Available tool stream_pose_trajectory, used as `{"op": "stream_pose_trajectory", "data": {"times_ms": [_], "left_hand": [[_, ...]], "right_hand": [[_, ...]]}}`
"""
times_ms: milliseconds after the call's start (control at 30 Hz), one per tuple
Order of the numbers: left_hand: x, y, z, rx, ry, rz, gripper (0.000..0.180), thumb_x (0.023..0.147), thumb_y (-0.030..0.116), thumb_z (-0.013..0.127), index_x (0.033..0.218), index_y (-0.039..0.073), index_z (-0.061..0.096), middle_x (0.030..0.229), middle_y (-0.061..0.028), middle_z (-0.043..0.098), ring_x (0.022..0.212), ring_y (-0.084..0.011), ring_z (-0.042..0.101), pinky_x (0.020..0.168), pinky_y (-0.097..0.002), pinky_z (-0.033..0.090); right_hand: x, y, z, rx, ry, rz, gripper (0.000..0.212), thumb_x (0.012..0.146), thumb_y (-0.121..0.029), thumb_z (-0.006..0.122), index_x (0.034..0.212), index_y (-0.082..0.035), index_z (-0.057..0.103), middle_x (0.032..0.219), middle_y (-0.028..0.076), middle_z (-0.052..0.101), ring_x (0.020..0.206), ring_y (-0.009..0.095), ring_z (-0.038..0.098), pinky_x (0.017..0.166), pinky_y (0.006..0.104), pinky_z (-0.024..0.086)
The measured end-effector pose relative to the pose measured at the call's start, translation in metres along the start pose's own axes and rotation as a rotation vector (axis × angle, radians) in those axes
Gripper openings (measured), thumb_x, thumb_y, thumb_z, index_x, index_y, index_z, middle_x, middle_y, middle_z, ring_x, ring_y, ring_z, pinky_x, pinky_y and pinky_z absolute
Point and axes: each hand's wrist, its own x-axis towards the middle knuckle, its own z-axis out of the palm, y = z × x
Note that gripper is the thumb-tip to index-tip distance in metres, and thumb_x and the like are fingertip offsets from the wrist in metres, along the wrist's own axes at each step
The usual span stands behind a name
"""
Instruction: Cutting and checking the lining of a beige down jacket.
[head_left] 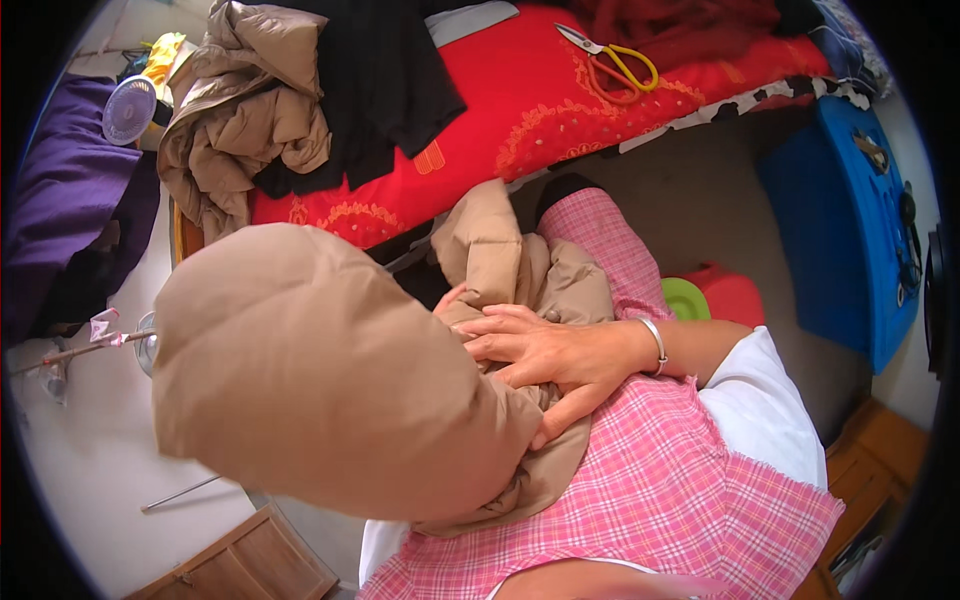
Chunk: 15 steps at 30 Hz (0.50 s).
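A tan padded garment [330,370] lies across my lap and bulges up large and smooth on the left, covering my left arm. My right hand [550,355] rests on it with the fingers stretched out and the thumb apart, pressing on the gathered cloth beside the bulge. Just past the right fingertips, a small part of my left hand [450,298] shows at the edge of the bulge. The rest of that hand is hidden by the cloth. More folds of the garment trail forward toward the bed.
Ahead is a bed with a red cover [520,100]. On it lie yellow-and-orange-handled scissors [610,65], black clothing [375,90] and another tan padded garment [250,110]. A blue table [850,220] stands right, a wooden cabinet [250,560] lower left, a purple cloth [60,190] far left.
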Motion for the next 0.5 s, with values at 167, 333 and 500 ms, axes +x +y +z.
{"op": "stream_pose_trajectory", "data": {"times_ms": [167,333,500], "left_hand": [[-0.010,-0.009,-0.005,0.017,-0.014,-0.081,0.032,0.084,0.027,0.056,0.113,0.012,0.058,0.118,-0.0091,0.057,0.104,-0.0239,0.055,0.094,-0.0396,0.040],[-0.013,-0.017,-0.011,0.031,-0.037,-0.139,0.033,0.085,0.027,0.056,0.113,0.012,0.058,0.119,-0.0092,0.057,0.104,-0.0237,0.056,0.095,-0.0394,0.041],[-0.013,-0.025,-0.015,0.037,-0.058,-0.201,0.033,0.085,0.028,0.056,0.114,0.012,0.058,0.120,-0.0093,0.056,0.104,-0.0236,0.056,0.095,-0.0393,0.041]], "right_hand": [[-0.003,0.025,-0.055,0.544,-0.030,-0.143,0.069,0.078,-0.046,0.070,0.127,0.000,0.053,0.128,0.023,0.051,0.125,0.037,0.042,0.105,0.0477,0.029],[-0.024,0.036,-0.090,-0.387,0.160,0.162,0.054,0.072,-0.028,0.072,0.120,-0.007,0.059,0.124,0.017,0.055,0.117,0.031,0.051,0.101,0.0384,0.036],[-0.035,0.024,-0.105,-0.067,0.209,0.641,0.033,0.069,-0.006,0.064,0.100,0.001,0.065,0.092,0.012,0.067,0.084,0.021,0.063,0.079,0.0296,0.048]]}}
